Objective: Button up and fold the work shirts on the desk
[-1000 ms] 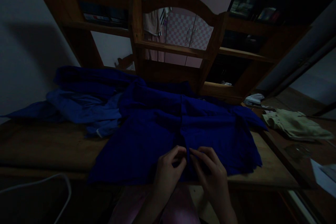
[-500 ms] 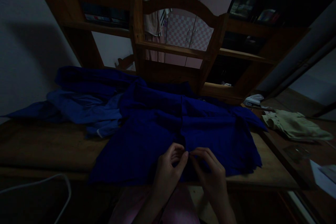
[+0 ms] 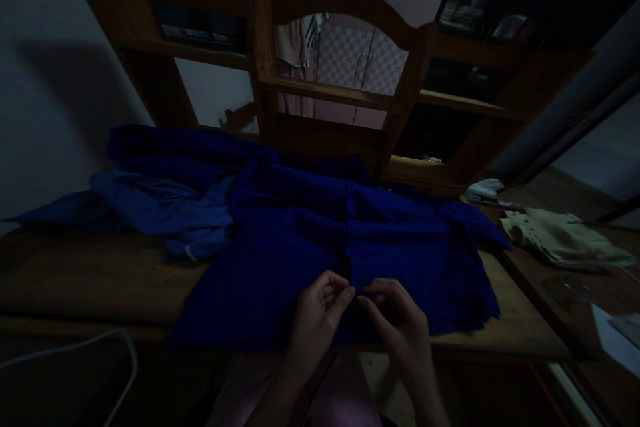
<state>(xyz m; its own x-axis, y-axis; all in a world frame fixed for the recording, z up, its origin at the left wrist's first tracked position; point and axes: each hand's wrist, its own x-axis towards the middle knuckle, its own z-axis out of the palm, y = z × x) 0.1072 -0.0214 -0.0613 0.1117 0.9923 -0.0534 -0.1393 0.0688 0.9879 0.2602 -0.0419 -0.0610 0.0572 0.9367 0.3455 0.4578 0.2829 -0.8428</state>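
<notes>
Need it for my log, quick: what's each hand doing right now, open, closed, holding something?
Left hand: closed, pinching the dark blue cloth.
Right hand: nearly closed at the cloth; cannot tell whether it holds any.

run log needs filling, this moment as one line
left hand: pinching blue garment; right hand: close beside, hold unclear; folded cloth: right

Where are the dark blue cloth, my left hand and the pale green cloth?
Dark blue cloth (image 3: 270, 267), head view: the spread part left of the hands.
Left hand (image 3: 315, 313), head view: the middle of the hand.
Pale green cloth (image 3: 563, 238), head view: its top face.
</notes>
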